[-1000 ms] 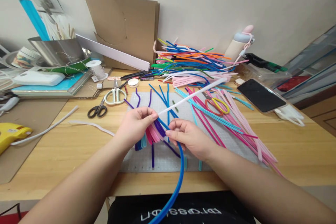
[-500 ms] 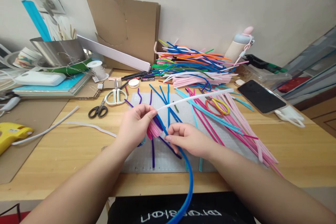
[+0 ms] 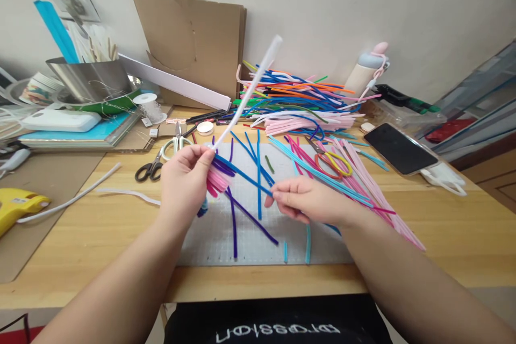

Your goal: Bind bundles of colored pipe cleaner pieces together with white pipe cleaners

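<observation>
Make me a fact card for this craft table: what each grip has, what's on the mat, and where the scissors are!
Left grip: pinching a looped bundle and a white pipe cleaner
Right grip: holding a blue pipe cleaner stretched between both grips
Gray cutting mat: purple pipe cleaners, a short green piece and more
Black-handled scissors: left of the mat
White-handled scissors: partly hidden by the left grip
Red-and-yellow-handled scissors: among pipe cleaners, right side

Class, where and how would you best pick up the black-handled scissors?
Probably by the two loops, coming from the person's side: the black-handled scissors lie with their loops toward the person, while the blades point away, close to the white-handled scissors.
</observation>
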A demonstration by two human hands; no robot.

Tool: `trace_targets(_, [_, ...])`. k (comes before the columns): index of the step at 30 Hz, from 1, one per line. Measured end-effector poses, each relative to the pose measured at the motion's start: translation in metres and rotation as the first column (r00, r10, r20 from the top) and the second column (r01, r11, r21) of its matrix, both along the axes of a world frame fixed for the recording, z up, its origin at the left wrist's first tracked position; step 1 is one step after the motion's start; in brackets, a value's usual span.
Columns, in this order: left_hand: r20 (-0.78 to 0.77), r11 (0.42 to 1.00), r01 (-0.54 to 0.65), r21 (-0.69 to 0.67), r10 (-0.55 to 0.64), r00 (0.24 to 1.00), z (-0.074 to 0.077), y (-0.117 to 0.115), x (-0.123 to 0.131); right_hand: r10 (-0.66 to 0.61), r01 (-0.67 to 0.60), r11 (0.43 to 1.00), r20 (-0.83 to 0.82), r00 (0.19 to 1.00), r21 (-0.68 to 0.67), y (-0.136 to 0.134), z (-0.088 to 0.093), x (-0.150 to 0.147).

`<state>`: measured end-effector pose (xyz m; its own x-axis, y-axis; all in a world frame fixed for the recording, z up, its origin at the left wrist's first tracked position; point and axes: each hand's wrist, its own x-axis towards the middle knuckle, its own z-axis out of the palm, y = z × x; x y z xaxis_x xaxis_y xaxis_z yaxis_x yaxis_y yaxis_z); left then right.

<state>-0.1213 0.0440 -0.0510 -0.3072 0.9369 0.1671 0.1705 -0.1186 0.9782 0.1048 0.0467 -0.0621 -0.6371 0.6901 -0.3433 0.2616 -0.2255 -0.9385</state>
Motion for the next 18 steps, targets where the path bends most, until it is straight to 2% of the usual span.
trace_targets(2, [-0.013, 0.992, 0.109, -0.064, -0.110, 0.994, 0.000, -0.001, 0.002, 0.105, -0.109, 0.994, 0.132, 0.986, 0.029, 0.000, 0.002, 0.003])
trace_targets(3, [-0.021, 0.980, 0.167, -0.105, -0.170, 0.985, 0.000, -0.002, 0.003, 0.090, -0.094, 0.995, 0.139, 0.986, 0.023, -0.001, 0.002, 0.001])
trace_targets(5, [-0.040, 0.954, 0.248, -0.169, -0.258, 0.965, -0.003, -0.004, 0.007, -0.056, 0.057, 0.998, 0.045, 0.997, -0.013, -0.006, -0.003, -0.007])
trace_targets(7, [-0.058, 0.937, 0.292, -0.192, -0.308, 0.949, -0.007, -0.005, 0.011, -0.202, 0.191, 0.975, -0.095, 0.975, -0.116, -0.011, -0.011, -0.019])
trace_targets(9, [-0.086, 0.930, 0.319, -0.180, -0.338, 0.937, -0.011, -0.006, 0.013, -0.244, 0.203, 0.956, -0.187, 0.951, -0.212, -0.017, -0.019, -0.030])
trace_targets(11, [-0.120, 0.928, 0.333, -0.164, -0.354, 0.928, -0.015, -0.006, 0.015, -0.239, 0.186, 0.953, -0.213, 0.947, -0.241, -0.021, -0.026, -0.037])
trace_targets(18, [-0.331, 0.942, 0.318, -0.106, -0.335, 0.882, -0.028, -0.007, 0.016, -0.247, 0.225, 0.963, -0.150, 0.957, -0.147, -0.024, -0.032, -0.041])
